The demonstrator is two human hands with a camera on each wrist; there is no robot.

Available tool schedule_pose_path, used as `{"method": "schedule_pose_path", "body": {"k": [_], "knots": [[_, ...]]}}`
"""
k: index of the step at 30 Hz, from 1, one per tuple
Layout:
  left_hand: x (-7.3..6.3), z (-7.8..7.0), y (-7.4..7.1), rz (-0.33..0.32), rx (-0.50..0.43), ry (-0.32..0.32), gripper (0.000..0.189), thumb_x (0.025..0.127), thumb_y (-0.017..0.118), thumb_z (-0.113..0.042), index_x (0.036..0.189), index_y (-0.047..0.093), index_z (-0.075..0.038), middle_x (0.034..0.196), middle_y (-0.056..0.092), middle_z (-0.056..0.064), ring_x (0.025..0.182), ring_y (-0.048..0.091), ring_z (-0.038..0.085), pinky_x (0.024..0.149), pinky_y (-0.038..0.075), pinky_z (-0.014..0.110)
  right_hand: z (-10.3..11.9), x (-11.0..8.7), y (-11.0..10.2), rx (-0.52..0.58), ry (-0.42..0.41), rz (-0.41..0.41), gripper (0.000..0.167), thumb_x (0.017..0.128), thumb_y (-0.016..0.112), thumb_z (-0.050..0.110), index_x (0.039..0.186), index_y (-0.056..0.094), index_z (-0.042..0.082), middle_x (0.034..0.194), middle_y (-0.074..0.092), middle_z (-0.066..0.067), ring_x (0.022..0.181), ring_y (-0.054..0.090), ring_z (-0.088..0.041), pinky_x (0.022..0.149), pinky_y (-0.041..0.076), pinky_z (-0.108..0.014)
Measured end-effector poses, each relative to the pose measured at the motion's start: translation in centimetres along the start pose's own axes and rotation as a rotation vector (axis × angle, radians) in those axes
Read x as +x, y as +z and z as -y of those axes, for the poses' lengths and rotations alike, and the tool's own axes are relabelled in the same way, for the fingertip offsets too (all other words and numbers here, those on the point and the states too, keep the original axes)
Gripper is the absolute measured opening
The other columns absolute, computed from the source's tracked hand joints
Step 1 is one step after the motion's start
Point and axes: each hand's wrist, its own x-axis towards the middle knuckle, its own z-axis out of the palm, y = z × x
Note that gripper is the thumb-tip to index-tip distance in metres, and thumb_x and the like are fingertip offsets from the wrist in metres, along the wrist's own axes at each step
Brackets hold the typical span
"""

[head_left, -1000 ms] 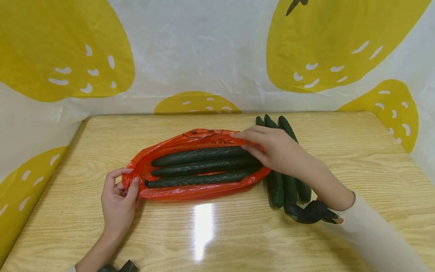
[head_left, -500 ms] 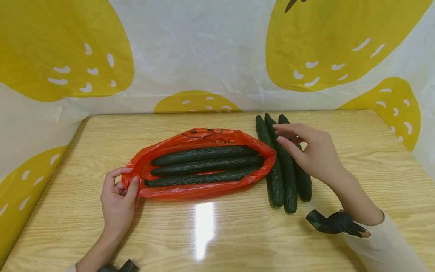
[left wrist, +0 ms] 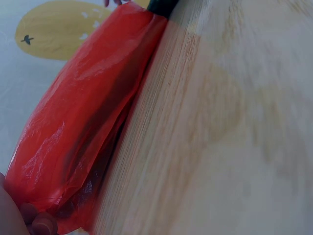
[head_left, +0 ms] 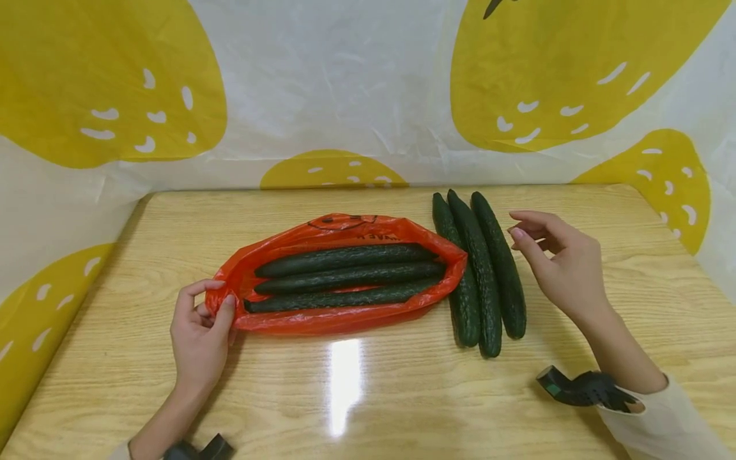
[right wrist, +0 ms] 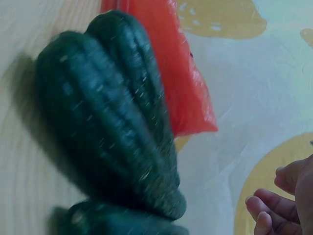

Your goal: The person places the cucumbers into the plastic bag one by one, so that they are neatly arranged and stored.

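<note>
A red plastic bag (head_left: 333,324) lies on the table with its mouth spread wide. Inside it, three cucumbers (head_left: 351,276) rest side by side, lengthwise. My left hand (head_left: 198,342) pinches the bag's gathered left end between thumb and fingers; the left wrist view shows the taut outside of the bag (left wrist: 88,107). Three more cucumbers (head_left: 487,281) lie beyond the bag's right end, pointing away from me. To the right of them, my right hand (head_left: 566,265) hovers with loosely bent fingers, touching nothing. In the right wrist view this hand (right wrist: 286,200) is apart from the cucumbers (right wrist: 98,117).
The wood-grain table (head_left: 287,396) carries a bright glare strip in front of the bag. A white cloth (head_left: 339,83) with yellow fruit prints hangs behind and at both sides. A black strap with a device (head_left: 586,388) sits on my right wrist.
My right hand has let go of the bag's right end and moved right, past the loose cucumbers. The left hand keeps its hold, and the bag stays put.
</note>
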Motion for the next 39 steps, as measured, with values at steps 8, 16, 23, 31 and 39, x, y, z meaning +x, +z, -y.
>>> {"method": "schedule_pose_path", "body": {"k": [8, 16, 23, 31, 39], "knots": [[0.3, -0.1, 0.0, 0.032, 0.013, 0.019, 0.027, 0.09, 0.057, 0.008, 0.116, 0.05, 0.003, 0.054, 0.049, 0.006, 0.038, 0.041, 0.01, 0.037, 0.036, 0.017, -2.4, -0.9, -0.5, -0.019, 0.22, -0.001, 0.031, 0.092, 0.064, 0.008, 0.123, 0.064, 0.009, 0.091, 0.063, 0.011, 0.07, 0.06, 0.0, 0.059, 0.042, -0.011], [0.0, 0.1, -0.2, 0.028, -0.013, 0.016, 0.028, 0.09, 0.058, 0.008, 0.117, 0.049, 0.005, 0.053, 0.047, 0.006, 0.037, 0.04, 0.012, 0.036, 0.034, 0.02, -3.1, -1.4, 0.4, -0.013, 0.344, 0.056, 0.033, 0.095, 0.061, 0.022, 0.126, 0.061, 0.013, 0.097, 0.062, 0.002, 0.074, 0.06, -0.002, 0.061, 0.041, -0.014], [0.0, 0.0, -0.2, 0.044, 0.019, 0.032, 0.028, 0.09, 0.056, 0.009, 0.117, 0.049, 0.005, 0.053, 0.049, 0.005, 0.037, 0.041, 0.011, 0.035, 0.035, 0.019, -3.4, -2.1, 1.5, -0.033, 0.426, 0.154, 0.046, 0.096, 0.059, 0.032, 0.136, 0.051, 0.011, 0.109, 0.059, -0.007, 0.087, 0.052, -0.008, 0.066, 0.041, -0.014], [0.0, 0.2, -0.2, 0.037, 0.004, 0.021, 0.029, 0.089, 0.057, 0.009, 0.117, 0.049, 0.005, 0.052, 0.047, 0.006, 0.037, 0.04, 0.011, 0.035, 0.034, 0.02, -4.0, -2.3, 1.8, -0.06, 0.494, 0.27, 0.06, 0.095, 0.058, 0.04, 0.142, 0.041, 0.007, 0.117, 0.056, -0.018, 0.092, 0.052, -0.023, 0.065, 0.041, -0.019], [0.0, -0.1, -0.2, 0.047, 0.028, 0.039, 0.028, 0.09, 0.056, 0.01, 0.116, 0.049, 0.004, 0.051, 0.045, 0.005, 0.037, 0.039, 0.011, 0.034, 0.032, 0.024, -4.3, -2.1, 1.7, -0.111, 0.442, 0.333, 0.067, 0.093, 0.062, 0.039, 0.145, 0.037, 0.006, 0.114, 0.056, -0.02, 0.081, 0.053, -0.024, 0.062, 0.042, -0.025]]}}
